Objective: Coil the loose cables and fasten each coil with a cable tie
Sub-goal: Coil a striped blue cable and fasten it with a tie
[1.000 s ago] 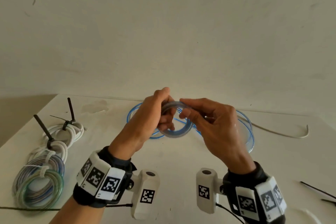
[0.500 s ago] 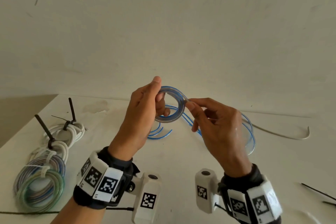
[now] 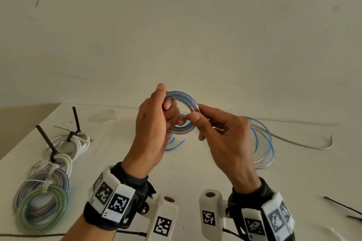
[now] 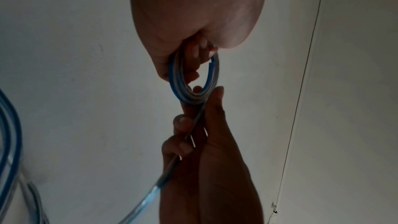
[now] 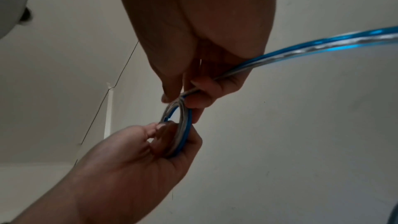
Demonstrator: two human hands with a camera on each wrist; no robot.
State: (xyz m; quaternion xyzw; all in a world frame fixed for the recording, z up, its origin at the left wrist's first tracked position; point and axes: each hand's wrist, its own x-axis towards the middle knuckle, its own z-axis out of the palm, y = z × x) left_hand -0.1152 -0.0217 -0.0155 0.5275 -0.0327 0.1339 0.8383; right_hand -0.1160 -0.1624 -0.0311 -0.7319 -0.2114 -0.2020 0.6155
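Note:
A small coil of clear cable with a blue stripe (image 3: 186, 98) is held up above the white table (image 3: 188, 168). My left hand (image 3: 156, 121) grips the coil's left side, thumb on top and fingers through the ring (image 4: 178, 77). My right hand (image 3: 219, 129) pinches the coil's right side (image 5: 183, 103), and the free run of the same cable (image 5: 323, 43) passes through its fingers. The loose loops of that cable (image 3: 262, 143) lie on the table behind the right hand.
At the left lie white cable coils (image 3: 76, 143) bound with black ties (image 3: 75, 121) and two striped coils (image 3: 43, 205) bound with white ties. A loose white cable (image 3: 305, 145) lies at the back right. Black cable ties (image 3: 342, 207) lie at the right edge.
Both hands have lifted the coil higher off the table. The right hand has moved along the ring, bringing more blue cable onto it, and fewer loose loops lie on the table.

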